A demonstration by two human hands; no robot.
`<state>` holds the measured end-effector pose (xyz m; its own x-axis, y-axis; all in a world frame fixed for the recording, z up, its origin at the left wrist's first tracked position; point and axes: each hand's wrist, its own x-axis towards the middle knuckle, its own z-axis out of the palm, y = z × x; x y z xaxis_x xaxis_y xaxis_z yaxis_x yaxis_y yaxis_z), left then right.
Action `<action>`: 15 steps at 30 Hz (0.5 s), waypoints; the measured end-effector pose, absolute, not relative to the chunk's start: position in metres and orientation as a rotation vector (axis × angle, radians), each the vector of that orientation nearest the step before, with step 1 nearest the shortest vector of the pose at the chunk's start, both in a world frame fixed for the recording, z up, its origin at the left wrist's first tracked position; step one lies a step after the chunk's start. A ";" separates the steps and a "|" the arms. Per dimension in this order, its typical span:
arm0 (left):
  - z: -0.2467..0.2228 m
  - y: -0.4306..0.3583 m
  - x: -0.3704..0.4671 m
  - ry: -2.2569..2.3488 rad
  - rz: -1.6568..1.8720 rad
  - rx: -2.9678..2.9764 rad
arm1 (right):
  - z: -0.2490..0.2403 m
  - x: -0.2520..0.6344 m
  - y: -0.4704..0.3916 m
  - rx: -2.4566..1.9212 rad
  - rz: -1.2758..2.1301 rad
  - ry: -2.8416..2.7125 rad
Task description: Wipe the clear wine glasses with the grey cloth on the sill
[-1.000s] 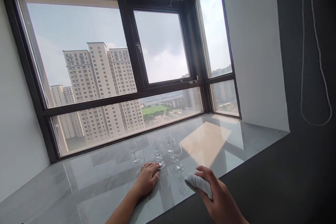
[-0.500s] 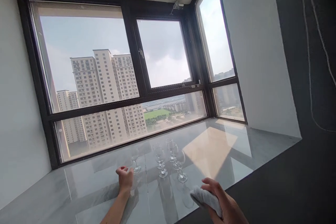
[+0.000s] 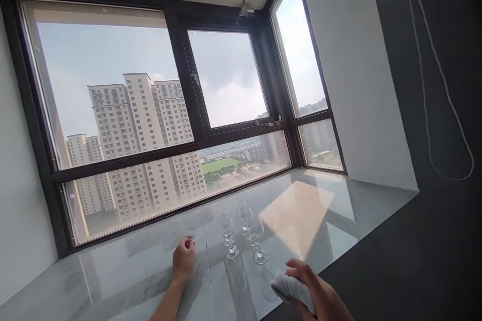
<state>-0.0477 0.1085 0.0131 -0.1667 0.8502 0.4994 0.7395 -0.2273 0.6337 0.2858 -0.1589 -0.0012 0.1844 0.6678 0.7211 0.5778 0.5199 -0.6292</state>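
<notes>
My left hand [image 3: 184, 260] is closed over the window sill, fingers curled around a stemmed glass [image 3: 190, 238]; only a small clear bit of it shows at the fingertips, the rest is hidden. To its right, several clear stemmed glasses stand upright in a cluster. The front ones are a glass [image 3: 232, 252] on the left and another glass [image 3: 260, 257] on the right. Near the sill's front edge, my right hand [image 3: 320, 291] is wrapped round a bunched grey cloth [image 3: 292, 290], apart from the glasses.
The glossy grey sill [image 3: 124, 281] runs beneath a dark-framed corner window [image 3: 124, 160]. White walls [image 3: 350, 70] flank it. A looped pale cord [image 3: 429, 135] hangs on the dark wall at right. Sunlight and reflections lie across the sill.
My left hand has moved right and closed on the lone glass that stood beside it. My right hand still holds the cloth in about the same place. The view has shifted slightly.
</notes>
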 end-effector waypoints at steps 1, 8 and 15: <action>0.016 0.102 -0.047 1.821 1.404 2.003 | -0.001 0.286 -0.159 -1.138 0.098 -1.485; 0.037 0.037 0.000 1.193 1.644 2.640 | 0.004 0.289 -0.162 -1.111 0.050 -1.488; 0.025 -0.017 0.057 0.395 1.179 3.180 | 0.008 0.290 -0.166 -1.159 0.217 -1.592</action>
